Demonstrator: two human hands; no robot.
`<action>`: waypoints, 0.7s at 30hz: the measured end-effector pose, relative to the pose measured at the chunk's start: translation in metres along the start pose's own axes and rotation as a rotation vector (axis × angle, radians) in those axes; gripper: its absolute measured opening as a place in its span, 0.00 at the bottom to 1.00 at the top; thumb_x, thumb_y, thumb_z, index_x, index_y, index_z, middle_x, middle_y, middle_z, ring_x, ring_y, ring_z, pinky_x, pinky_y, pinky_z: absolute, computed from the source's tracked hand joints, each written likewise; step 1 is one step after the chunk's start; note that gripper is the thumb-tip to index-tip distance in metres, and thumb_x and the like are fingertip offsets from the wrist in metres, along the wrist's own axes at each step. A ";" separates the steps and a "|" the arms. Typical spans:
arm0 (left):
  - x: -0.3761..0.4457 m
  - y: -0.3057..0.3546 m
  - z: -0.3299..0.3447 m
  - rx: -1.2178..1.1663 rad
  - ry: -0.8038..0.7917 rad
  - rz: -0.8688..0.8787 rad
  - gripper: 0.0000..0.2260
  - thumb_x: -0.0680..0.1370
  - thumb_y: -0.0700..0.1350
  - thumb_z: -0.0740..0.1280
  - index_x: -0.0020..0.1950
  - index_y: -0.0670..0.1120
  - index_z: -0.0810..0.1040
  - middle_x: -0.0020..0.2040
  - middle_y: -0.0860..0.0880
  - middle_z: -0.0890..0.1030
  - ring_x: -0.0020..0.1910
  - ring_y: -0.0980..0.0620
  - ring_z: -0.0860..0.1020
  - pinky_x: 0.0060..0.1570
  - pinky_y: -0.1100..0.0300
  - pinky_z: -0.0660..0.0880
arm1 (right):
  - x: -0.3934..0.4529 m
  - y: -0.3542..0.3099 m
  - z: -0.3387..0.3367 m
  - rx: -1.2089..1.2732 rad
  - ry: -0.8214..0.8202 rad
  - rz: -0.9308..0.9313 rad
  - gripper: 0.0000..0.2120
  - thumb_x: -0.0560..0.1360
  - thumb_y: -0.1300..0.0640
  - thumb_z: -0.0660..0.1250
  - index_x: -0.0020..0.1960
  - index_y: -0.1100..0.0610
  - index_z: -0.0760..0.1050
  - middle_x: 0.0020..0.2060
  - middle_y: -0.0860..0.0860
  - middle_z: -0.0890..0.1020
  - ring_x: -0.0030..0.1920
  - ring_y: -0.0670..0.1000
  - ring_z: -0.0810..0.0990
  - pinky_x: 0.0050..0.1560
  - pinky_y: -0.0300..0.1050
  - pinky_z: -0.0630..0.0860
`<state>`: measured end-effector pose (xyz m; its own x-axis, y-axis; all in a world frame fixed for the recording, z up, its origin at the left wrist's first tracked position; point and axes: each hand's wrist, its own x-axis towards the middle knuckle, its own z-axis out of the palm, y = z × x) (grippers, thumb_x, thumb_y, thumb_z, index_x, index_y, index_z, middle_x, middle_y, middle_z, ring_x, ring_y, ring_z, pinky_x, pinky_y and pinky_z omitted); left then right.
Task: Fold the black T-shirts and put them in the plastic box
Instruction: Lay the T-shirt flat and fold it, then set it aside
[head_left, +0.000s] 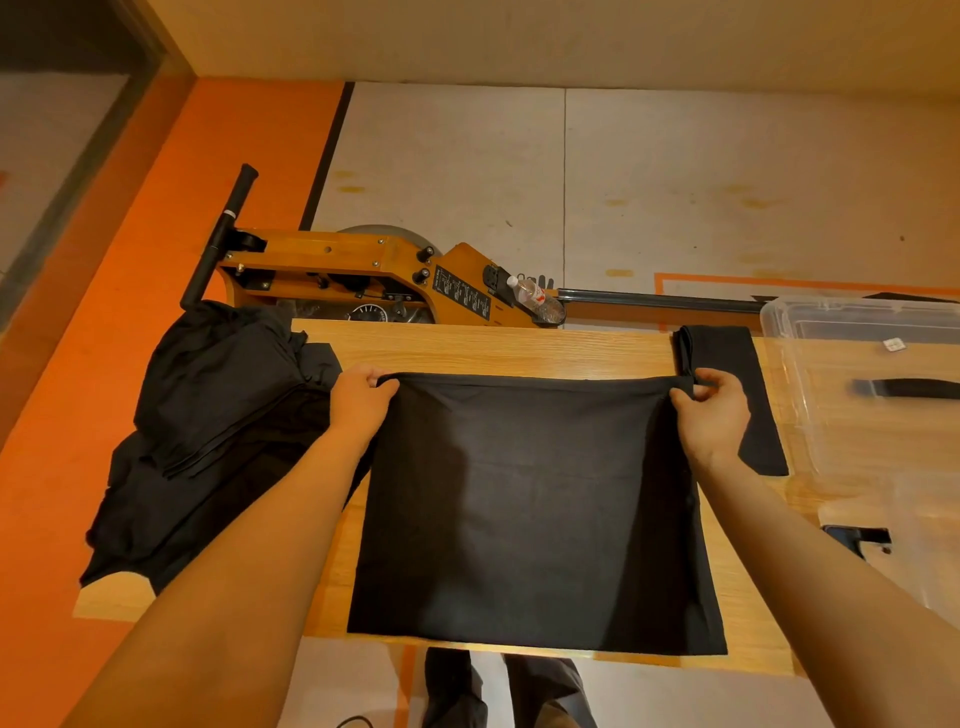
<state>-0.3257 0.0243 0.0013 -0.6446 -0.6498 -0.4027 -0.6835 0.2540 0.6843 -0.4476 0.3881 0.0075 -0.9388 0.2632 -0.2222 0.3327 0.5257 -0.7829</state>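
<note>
A black T-shirt (530, 509) lies folded flat in the middle of the wooden table (493, 345). My left hand (361, 400) pinches its far left corner and my right hand (711, 410) pinches its far right corner. A heap of black T-shirts (218, 415) covers the table's left end. One folded black T-shirt (732, 364) lies flat just right of my right hand. The clear plastic box (857, 319) stands at the table's right end, with a dark strip showing through it.
A wooden rowing machine (363, 275) with a plastic bottle (535, 296) on it stands on the floor behind the table. A dark object (857, 538) lies near the right front edge. My legs show below the table's near edge.
</note>
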 end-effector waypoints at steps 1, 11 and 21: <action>0.001 0.002 0.003 0.021 0.020 -0.006 0.11 0.78 0.42 0.67 0.36 0.44 0.71 0.37 0.46 0.73 0.41 0.43 0.74 0.42 0.49 0.71 | 0.002 0.000 0.002 -0.006 0.003 0.006 0.21 0.76 0.64 0.70 0.68 0.59 0.71 0.49 0.51 0.79 0.52 0.49 0.78 0.60 0.47 0.75; 0.006 0.010 0.014 0.156 0.087 -0.074 0.05 0.79 0.42 0.65 0.43 0.44 0.75 0.40 0.47 0.74 0.43 0.47 0.75 0.41 0.54 0.70 | 0.008 0.000 0.009 -0.100 0.012 -0.038 0.16 0.77 0.61 0.69 0.64 0.60 0.75 0.55 0.54 0.81 0.57 0.54 0.79 0.59 0.45 0.73; -0.004 0.005 0.013 0.291 0.194 -0.078 0.16 0.79 0.45 0.66 0.66 0.44 0.72 0.64 0.43 0.74 0.62 0.42 0.73 0.55 0.50 0.72 | 0.007 -0.008 0.025 -0.190 -0.007 -0.179 0.23 0.76 0.60 0.70 0.69 0.59 0.71 0.62 0.56 0.78 0.64 0.55 0.76 0.65 0.51 0.71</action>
<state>-0.3312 0.0372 -0.0021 -0.5292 -0.7918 -0.3050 -0.8148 0.3739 0.4432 -0.4591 0.3657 -0.0018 -0.9846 0.1471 -0.0939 0.1710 0.7062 -0.6870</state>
